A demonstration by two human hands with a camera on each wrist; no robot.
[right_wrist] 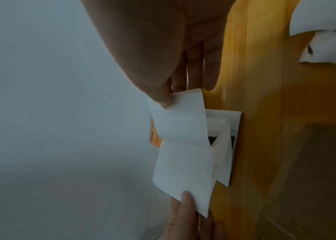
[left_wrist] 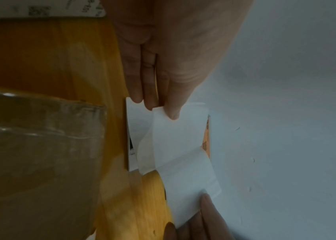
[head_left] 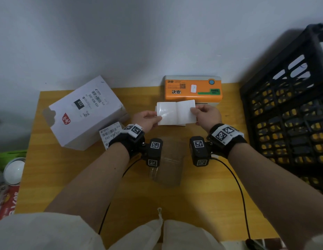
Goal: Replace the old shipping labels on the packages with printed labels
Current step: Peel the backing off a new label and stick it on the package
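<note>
Just in front of the orange label printer (head_left: pixel 192 89), we hold a blank white label strip (head_left: pixel 176 112) above the table (head_left: pixel 66 170). Our left hand (head_left: pixel 147 120) pinches its left edge, our right hand (head_left: pixel 207 114) its right edge. Left of the printer sits a white package (head_left: pixel 84 112) bearing its label.

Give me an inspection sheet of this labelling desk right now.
Surface: yellow wooden table.
Job's things: white strip of labels held up before the orange label printer; white package still carrying a printed label; brown package near the wrists.
Clutter: loose label beside the white package.
Hands: left hand and right hand pinch the strip's ends.
Cables: black wrist-camera cable.
Surroundings: black crate, grey wall.
</note>
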